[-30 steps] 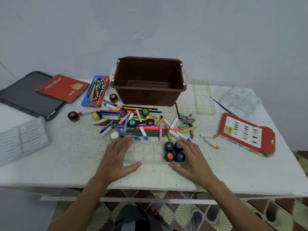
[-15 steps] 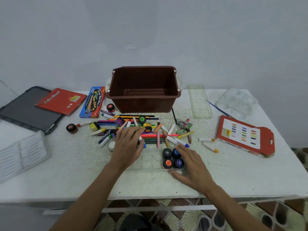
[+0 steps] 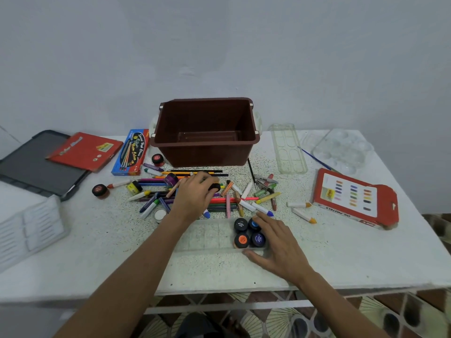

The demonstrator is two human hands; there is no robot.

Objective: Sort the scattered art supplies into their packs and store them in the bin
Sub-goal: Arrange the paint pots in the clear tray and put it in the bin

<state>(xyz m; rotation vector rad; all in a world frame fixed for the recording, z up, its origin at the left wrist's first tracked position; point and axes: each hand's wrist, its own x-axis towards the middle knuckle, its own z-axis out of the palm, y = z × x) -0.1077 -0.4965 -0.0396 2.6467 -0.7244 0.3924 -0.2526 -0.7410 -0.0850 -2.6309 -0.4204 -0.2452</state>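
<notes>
Four black-lidded round paint pots (image 3: 241, 224) are seated in the clear plastic tray (image 3: 207, 236), still steadied by the flat, spread right hand (image 3: 278, 245). The left hand (image 3: 195, 193) has been moved into the scattered crayon pile (image 3: 234, 202) before the brown plastic bin (image 3: 207, 153), and a small black pot (image 3: 214, 187) is gripped in its curled fingers. "OIL PASTELS" is printed on the red cardboard box (image 3: 353, 196).

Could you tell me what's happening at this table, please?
A person is sorting art supplies. The left hand grips a small black pot in the pile of pencils and crayons, while the right hand rests on the end of the clear tray, where four paint pots already sit. The brown bin stands open behind the pile.
</notes>
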